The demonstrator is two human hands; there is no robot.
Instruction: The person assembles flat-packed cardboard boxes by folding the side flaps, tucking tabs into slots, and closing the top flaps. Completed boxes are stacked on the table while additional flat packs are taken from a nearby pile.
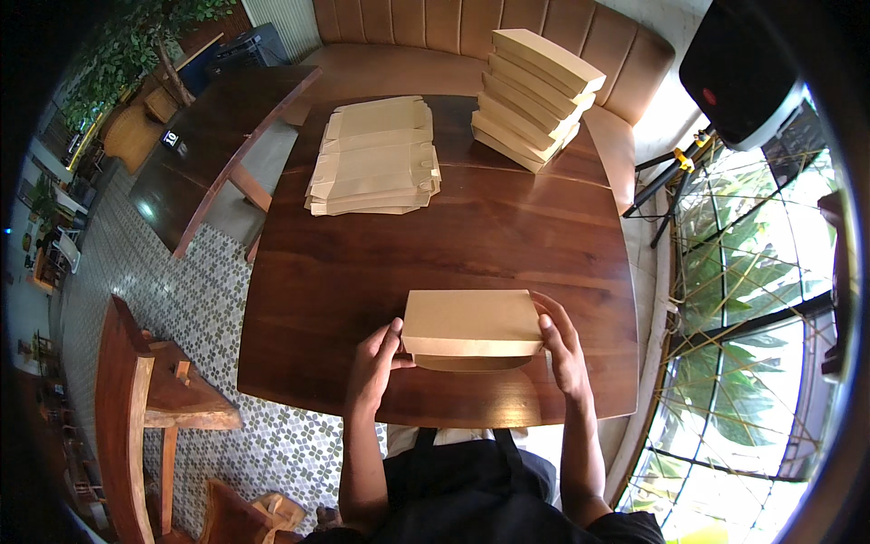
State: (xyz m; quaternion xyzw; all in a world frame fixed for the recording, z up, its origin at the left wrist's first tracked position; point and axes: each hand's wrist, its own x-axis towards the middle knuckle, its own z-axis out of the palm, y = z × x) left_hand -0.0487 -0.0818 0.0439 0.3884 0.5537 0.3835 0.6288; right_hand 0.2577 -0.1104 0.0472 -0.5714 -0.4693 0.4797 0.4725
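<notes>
Between my two hands is a brown cardboard box, folded into shape with its lid down, near the table's front edge. My left hand grips its left end, thumb up along the side and fingers partly under it. On the right end, my right hand is closed around the box, its thumb at the near corner and its fingers behind. A slightly darker lower wall shows beneath the lid's front edge. Farther off, flat unfolded cardboard blanks lie piled at the left, and several folded boxes stand stacked at the right.
Everything rests on a dark wooden table with a curved front edge. Behind it runs a brown padded bench. A second table and a wooden chair stand to the left. At the right are a black speaker on a stand and a window.
</notes>
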